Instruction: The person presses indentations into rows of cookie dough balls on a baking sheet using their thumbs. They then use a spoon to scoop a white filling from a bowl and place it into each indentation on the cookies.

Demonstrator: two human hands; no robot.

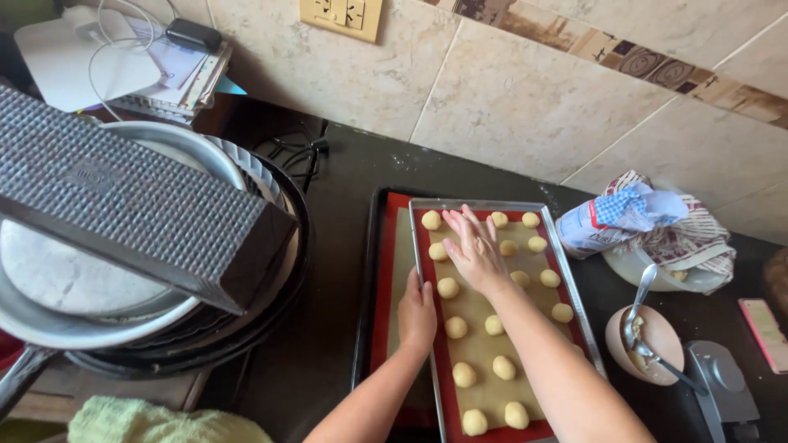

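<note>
A metal baking tray (pixel 423 246) lined with brown paper is seen on the dark counter (pixel 328 344), resting over a red mat (pixel 382 279) and a darker tray beneath. Small pale dough balls (pixel 465 374) are set on the paper in rows, apart from one another. The tray's left rim is held by the left hand (pixel 417 316), its grip closed on the edge, thumb on top. The right hand (pixel 474 246) is laid flat over the upper middle of the tray, fingers straight and spread a little, its grip apart and clamped on nothing; whether a dough ball lies under the palm cannot be told. To the right of the tray, a small bowl (pixel 648 344) with two spoons (pixel 639 303) in it is seen, and behind it a bag (pixel 611 221) wrapped in a checked cloth. To the left, stacked round pans (pixel 205 156) are topped by a dark textured loaf tin (pixel 131 205). A tiled wall (pixel 525 98) stands behind the counter.
</note>
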